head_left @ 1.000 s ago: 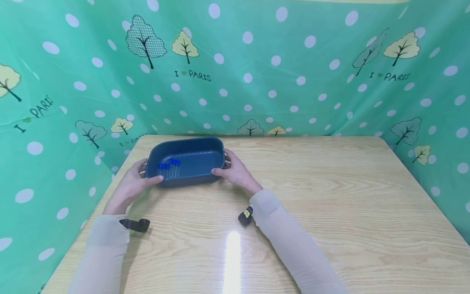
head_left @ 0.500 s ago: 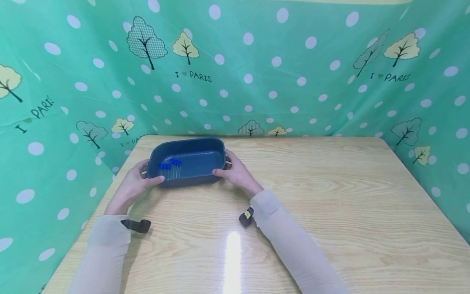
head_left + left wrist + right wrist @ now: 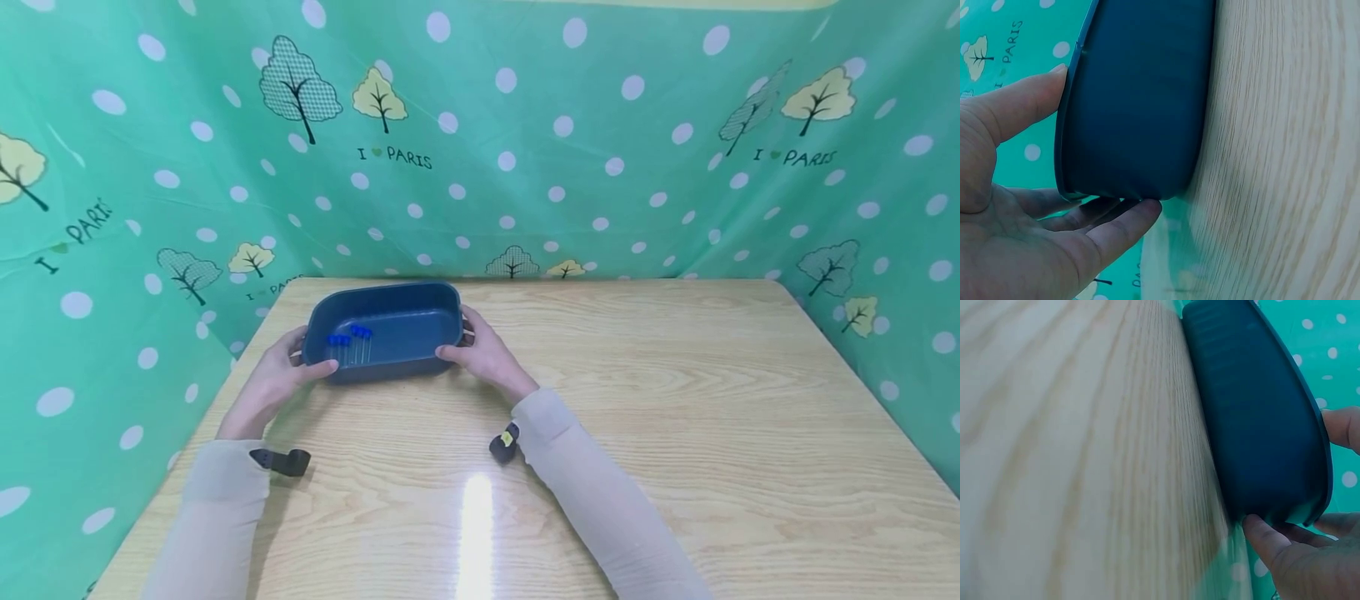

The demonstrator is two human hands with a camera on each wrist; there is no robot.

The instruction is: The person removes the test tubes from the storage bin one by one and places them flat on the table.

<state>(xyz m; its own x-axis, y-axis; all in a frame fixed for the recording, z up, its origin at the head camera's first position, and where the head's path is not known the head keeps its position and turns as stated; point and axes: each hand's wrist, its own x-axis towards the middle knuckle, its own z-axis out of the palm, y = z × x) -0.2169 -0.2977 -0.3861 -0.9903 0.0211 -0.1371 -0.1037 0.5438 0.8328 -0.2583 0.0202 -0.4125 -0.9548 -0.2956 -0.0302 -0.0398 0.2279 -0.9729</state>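
A dark blue oblong plastic basin (image 3: 405, 335) sits on the table at the far left, its base against the wood in both wrist views. Several clear tubes with blue caps (image 3: 360, 332) lie together in its left part. My left hand (image 3: 273, 375) holds the basin's left end, thumb at the near rim and fingers around the end wall. At the opposite end, my right hand (image 3: 483, 354) grips in the same way. The left wrist view shows the left thumb (image 3: 1035, 100) touching the rim; some fingertips of each hand are hidden behind the basin.
The wood-grain table (image 3: 675, 417) stretches away to the right of the basin. A green dotted cloth (image 3: 525, 150) hangs close behind the table and along both sides. Light reflects in a bright strip on the near tabletop.
The basin, with the tubes inside, has shifted very slightly to the right along with both hands. The hold on each end looks the same.
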